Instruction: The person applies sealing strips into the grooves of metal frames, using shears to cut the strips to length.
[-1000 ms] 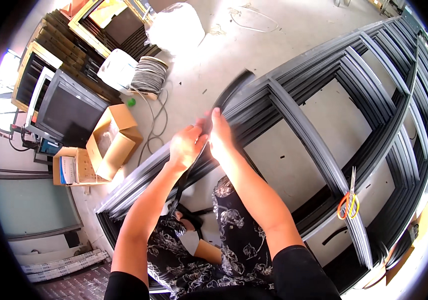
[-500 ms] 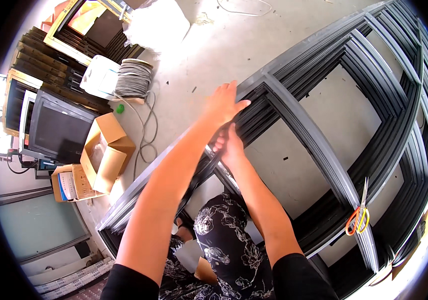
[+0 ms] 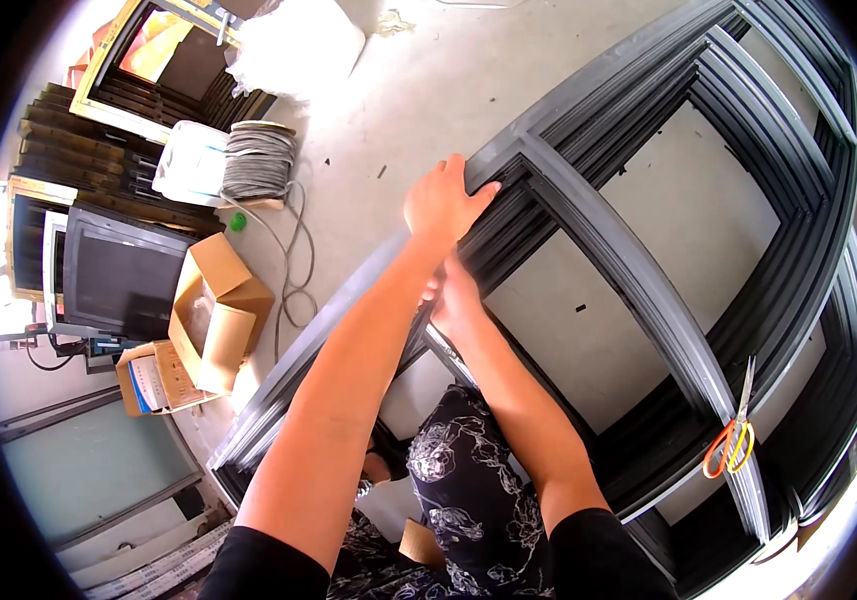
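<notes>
Dark grey metal frames (image 3: 614, 255) with crossbars stand in a thick stack in front of me and to the right. My left hand (image 3: 439, 207) is closed over the top rail of the nearest frame, close to where a crossbar meets it, with the thumb pointing right. Just below it, my right hand (image 3: 459, 300) has its fingers curled in against the inner side of the same rail. What those fingers hold, if anything, is hidden. Orange and yellow handled scissors (image 3: 732, 447) lie on a crossbar at the right, blades pointing away.
To the left are opened cardboard boxes (image 3: 211, 312), a dark screen-like panel (image 3: 121, 270) and a spool of grey cord (image 3: 259, 162) trailing loose loops on the floor. A white plastic bag (image 3: 301, 48) and yellow-edged frames (image 3: 109, 104) stand farther back. My knee (image 3: 459, 470) is beside the frames.
My left hand, blurred and more stretched out before, now lies settled on the rail. My right hand stays just beneath it. The whole view has shifted slightly.
</notes>
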`<move>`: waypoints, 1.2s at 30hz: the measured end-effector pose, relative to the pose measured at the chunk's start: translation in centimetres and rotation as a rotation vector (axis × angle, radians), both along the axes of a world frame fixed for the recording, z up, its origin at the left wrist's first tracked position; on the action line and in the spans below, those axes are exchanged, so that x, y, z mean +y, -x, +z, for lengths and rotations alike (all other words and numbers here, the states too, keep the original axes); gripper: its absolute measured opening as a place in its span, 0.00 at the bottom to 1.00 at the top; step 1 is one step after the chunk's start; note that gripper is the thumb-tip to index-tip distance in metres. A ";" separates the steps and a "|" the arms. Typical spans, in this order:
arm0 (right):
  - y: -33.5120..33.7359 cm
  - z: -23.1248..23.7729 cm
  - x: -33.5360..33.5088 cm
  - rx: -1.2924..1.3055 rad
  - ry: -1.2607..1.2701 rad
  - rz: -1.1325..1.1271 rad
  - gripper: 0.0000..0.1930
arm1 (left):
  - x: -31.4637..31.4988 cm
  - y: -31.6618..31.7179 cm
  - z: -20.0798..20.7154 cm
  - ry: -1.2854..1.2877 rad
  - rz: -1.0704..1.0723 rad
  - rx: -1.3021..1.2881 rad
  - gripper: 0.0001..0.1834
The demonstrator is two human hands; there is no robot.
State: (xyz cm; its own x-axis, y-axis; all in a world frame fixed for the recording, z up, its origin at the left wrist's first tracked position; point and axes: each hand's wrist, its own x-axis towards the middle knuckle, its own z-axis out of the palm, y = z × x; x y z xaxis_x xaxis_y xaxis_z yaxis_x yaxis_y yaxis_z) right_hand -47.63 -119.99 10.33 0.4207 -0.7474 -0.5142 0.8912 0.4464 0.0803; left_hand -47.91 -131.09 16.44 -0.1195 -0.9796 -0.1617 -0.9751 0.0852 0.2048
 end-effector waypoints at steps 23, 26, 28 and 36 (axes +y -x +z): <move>2.3 -1.6 -3.4 0.120 0.020 -0.094 0.17 | -0.5 -0.1 -1.6 0.139 -0.149 -0.005 0.27; 1.9 -2.6 -3.2 0.151 0.046 -0.077 0.13 | -0.5 0.4 -1.4 0.121 -0.088 -0.031 0.27; 1.5 -3.9 -3.1 0.102 0.173 -0.112 0.11 | -0.4 0.6 -1.6 0.119 -0.063 -0.086 0.26; -0.9 -4.2 -2.2 0.080 0.038 -0.177 0.18 | -0.5 0.0 -2.5 0.224 -0.107 -0.142 0.25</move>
State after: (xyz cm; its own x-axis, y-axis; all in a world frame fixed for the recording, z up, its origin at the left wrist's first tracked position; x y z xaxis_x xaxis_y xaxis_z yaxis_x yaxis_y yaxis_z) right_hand -46.77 -122.21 6.12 0.2400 -0.8257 -0.5105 0.9589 0.2838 -0.0083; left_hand -47.88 -131.56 13.97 -0.2163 -0.9757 0.0353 -0.9756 0.2174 0.0313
